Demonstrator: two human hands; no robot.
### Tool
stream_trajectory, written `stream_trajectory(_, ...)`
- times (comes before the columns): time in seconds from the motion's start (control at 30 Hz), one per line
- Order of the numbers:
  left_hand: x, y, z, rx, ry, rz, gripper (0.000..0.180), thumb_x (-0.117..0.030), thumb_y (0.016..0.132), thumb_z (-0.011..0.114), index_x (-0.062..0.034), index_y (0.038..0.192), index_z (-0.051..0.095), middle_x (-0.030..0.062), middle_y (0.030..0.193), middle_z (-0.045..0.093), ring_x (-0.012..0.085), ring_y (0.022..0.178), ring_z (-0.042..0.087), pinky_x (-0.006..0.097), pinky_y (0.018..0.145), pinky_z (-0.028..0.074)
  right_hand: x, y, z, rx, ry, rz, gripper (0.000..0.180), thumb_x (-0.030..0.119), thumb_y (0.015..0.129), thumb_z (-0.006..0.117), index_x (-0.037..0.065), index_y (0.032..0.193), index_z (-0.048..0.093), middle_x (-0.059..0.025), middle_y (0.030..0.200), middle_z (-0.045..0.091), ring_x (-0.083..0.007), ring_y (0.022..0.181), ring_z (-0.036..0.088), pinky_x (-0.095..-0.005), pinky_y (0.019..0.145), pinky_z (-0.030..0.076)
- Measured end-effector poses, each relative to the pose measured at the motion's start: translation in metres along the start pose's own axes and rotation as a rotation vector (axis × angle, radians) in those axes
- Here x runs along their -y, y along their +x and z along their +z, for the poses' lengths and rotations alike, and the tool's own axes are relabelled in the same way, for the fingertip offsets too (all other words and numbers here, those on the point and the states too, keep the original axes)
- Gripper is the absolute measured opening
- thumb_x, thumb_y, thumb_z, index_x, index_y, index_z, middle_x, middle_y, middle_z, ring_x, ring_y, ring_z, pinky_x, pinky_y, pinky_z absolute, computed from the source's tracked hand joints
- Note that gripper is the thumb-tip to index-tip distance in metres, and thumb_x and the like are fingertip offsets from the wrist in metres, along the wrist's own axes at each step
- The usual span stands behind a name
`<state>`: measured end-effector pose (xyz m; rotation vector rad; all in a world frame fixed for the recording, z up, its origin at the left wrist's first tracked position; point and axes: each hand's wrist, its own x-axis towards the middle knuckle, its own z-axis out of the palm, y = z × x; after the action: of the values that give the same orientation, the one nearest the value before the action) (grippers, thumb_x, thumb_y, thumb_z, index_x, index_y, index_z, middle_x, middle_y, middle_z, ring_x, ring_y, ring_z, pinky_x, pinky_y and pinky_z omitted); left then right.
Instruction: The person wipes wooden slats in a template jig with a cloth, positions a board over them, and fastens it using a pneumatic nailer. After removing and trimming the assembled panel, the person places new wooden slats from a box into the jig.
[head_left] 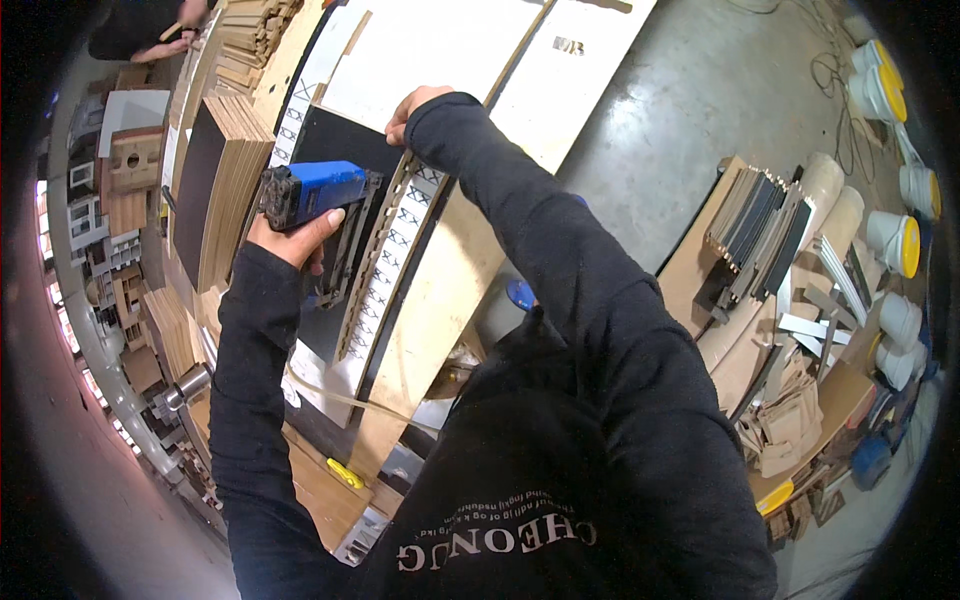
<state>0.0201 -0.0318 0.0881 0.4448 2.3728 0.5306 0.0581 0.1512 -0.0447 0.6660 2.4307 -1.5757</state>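
My left hand (290, 240) is wrapped round a blue and black nail gun (325, 188), held over a black panel (325, 135) on the workbench. The gun's lower part reaches down toward the panel. My right hand (415, 108) is closed at the panel's far right corner, fingers bent down by the upper end of a thin wooden strip (372, 262). What its fingertips grip is partly hidden. Beside the strip runs a white band with black cross marks (392, 250).
A stack of dark-faced boards (225, 170) stands left of the gun. A pale hose (350, 400) and a yellow cutter knife (345, 473) lie nearer me. White boards (430, 45) cover the far bench. Bundled strips (755, 225) and buckets (890, 245) are at right; another person's hand (180, 40) is far left.
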Motion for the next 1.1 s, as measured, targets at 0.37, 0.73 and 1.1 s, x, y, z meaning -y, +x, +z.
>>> stream_trajectory(0.37,-0.02,0.013,0.0,0.009,-0.074,0.049,0.033,-0.032,0.07,0.069,-0.0032,0.077,0.054,0.0012,0.049,0.046,0.0108,0.04,0.046,0.025,0.04,0.04,-0.054,-0.075,-0.006,-0.443,0.686,-0.111,0.023,0.013,0.081,0.056,0.003,0.101,0.061,-0.0067,0.081,0.064,-0.0093,0.067,0.058,-0.0204,0.064,0.047)
stream_trajectory(0.73,0.019,-0.041,-0.024,-0.153,-0.273,0.294,0.031,-0.012,0.073,0.065,-0.0039,0.102,0.056,0.0006,0.059,0.052,0.0075,0.04,0.044,0.02,0.038,0.037,-0.062,-0.16,0.029,-0.392,0.708,-0.039,0.021,0.009,0.082,0.057,-0.001,0.1,0.059,-0.0032,0.081,0.061,-0.0072,0.07,0.054,-0.02,0.065,0.044)
stream_trajectory(1.1,0.386,-0.184,0.007,-0.668,-0.052,-0.553,0.062,-0.026,0.066,0.07,0.0014,0.115,0.044,0.0155,0.099,0.058,0.0253,0.088,0.056,0.035,0.079,0.043,-0.066,-0.211,0.062,-0.248,0.553,0.141,0.024,0.011,0.08,0.059,0.001,0.102,0.059,-0.0054,0.088,0.062,-0.011,0.077,0.057,-0.0243,0.071,0.047)
